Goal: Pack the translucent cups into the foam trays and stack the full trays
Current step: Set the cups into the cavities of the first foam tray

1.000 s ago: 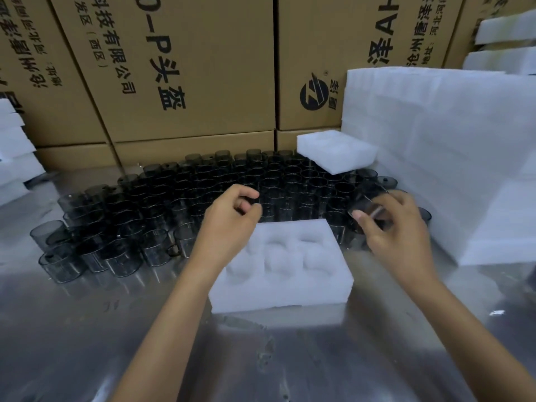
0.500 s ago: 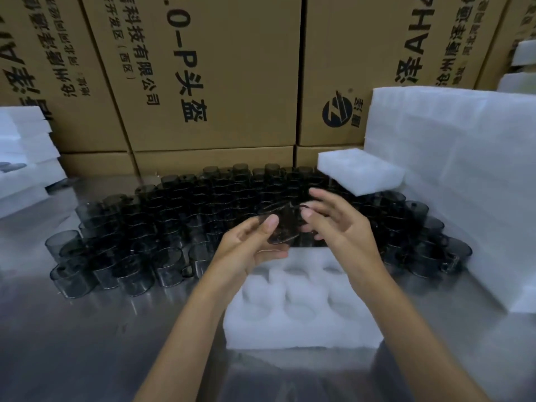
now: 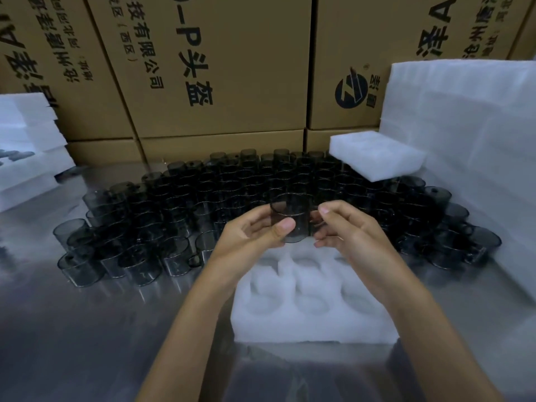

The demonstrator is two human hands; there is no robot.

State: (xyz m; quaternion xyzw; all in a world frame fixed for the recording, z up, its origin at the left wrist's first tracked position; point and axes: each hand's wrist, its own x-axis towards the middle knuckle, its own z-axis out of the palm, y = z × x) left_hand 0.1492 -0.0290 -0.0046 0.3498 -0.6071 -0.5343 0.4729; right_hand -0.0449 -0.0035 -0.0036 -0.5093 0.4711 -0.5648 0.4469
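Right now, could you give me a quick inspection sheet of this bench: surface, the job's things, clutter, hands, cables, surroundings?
Surface: shiny metal table, reflective.
Job's things: one dark translucent cup held above the foam tray, whose pockets that show look unfilled; a large crowd of loose cups stands behind it.
Clutter: a spare foam tray rests on the back cups.
Hands: left hand and right hand both grip the held cup.
Cables: nothing seen.
Surroundings: printed cardboard boxes along the back; a tall foam stack at right; stacked trays at left, contents unclear.
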